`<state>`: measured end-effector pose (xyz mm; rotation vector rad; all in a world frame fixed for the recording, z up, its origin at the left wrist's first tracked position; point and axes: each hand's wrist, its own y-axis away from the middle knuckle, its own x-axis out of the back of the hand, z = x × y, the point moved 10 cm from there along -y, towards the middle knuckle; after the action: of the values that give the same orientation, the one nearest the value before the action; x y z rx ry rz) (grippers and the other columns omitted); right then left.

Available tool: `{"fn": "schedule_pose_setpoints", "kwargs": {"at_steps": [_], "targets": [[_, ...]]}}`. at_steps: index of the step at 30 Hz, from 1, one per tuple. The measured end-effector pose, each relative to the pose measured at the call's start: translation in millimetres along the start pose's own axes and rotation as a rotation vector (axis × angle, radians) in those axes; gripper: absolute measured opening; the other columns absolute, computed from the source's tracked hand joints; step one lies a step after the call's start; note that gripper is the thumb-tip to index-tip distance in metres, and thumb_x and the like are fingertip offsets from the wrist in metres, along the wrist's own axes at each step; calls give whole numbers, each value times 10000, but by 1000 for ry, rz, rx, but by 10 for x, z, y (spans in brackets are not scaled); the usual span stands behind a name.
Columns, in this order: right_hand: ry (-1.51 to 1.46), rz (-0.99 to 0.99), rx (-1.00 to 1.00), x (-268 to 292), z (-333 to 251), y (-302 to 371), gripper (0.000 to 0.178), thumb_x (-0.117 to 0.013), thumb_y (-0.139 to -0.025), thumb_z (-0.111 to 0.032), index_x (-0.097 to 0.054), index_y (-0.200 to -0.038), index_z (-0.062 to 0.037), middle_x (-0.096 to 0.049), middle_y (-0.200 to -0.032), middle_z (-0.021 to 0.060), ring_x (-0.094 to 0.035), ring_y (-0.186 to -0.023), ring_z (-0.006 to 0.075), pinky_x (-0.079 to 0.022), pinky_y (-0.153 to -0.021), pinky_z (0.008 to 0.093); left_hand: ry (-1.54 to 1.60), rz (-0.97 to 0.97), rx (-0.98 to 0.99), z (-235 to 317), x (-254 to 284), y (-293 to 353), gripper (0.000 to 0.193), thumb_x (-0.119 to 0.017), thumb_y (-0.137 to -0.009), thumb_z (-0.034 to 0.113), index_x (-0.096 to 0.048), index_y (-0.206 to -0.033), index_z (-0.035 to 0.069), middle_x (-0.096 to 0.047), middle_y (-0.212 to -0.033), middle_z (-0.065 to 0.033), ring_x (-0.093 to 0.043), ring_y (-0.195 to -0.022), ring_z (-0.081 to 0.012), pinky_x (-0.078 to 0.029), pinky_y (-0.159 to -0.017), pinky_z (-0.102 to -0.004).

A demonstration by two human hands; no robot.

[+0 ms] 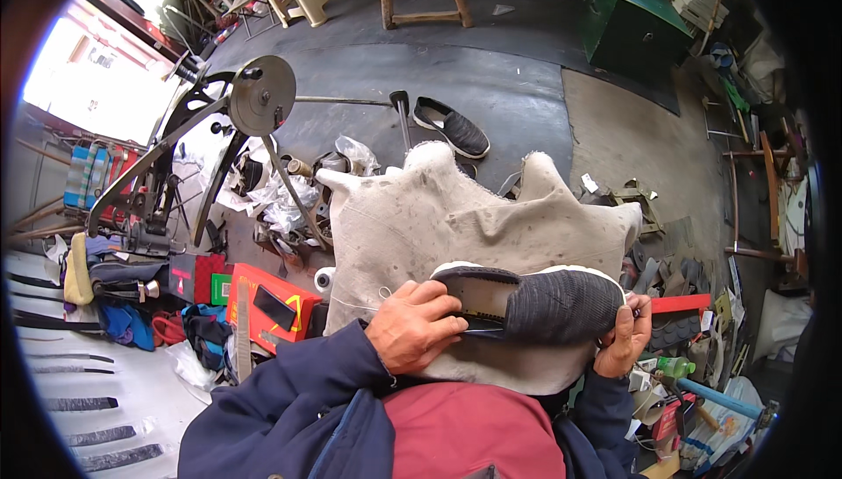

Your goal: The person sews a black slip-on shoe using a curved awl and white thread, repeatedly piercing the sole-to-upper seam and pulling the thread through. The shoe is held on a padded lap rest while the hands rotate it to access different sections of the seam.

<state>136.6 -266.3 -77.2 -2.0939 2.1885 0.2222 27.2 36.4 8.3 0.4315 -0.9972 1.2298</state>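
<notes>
A dark grey slip-on shoe [570,305] with a white sole edge lies sideways across my lap, its opening turned to the left. My left hand [414,325] is closed on the heel end, fingers bent over the rim. At the toe, my right hand [624,337] has thumb and fingers pinched together against the sole edge; anything small between them cannot be made out. Beneath the shoe a stained, pale cloth [395,225] covers my knees. A thin white thread [383,293] loops on the cloth beside my left hand.
A matching shoe [452,126] rests on the floor ahead. To the left stands a hand-cranked machine with a round metal wheel [261,93]. A phone [275,308] lies on a red box [254,282]. Tools and scraps crowd my right, near a green bottle [675,367].
</notes>
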Motion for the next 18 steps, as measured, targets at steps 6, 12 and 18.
{"fn": "schedule_pose_setpoints", "kwargs": {"at_steps": [6, 12, 18], "targets": [[-25, 5, -23, 56, 75, 3, 246, -705, -927, -219, -498, -959, -91, -474, -990, 4, -424, -889, 90, -346, -822, 224, 205, 103, 69, -224, 97, 91, 182, -759, -778, 56, -721, -949, 107, -707, -915, -14, -649, -935, -233, -476, -819, -369], [-16, 10, -43, 51, 59, 14, 252, -698, -930, -230, -485, -947, -96, -463, -960, -11, -369, -808, 56, -290, -684, 197, 1033, 344, 556, -606, 198, 277, 206, -539, -1045, 175, -603, -929, 17, -699, -1103, -233, -670, -1037, -309, -489, -988, -422], [12, -12, 39, -42, -46, -29, 237, -708, -925, -188, -492, -955, -95, -475, -971, -2, -408, -837, 66, -330, -738, 197, 1827, 418, 276, -338, 133, -20, 256, -516, -1043, 272, -546, -911, 55, -678, -918, -193, -687, -918, -344, -463, -1037, -534]]}}
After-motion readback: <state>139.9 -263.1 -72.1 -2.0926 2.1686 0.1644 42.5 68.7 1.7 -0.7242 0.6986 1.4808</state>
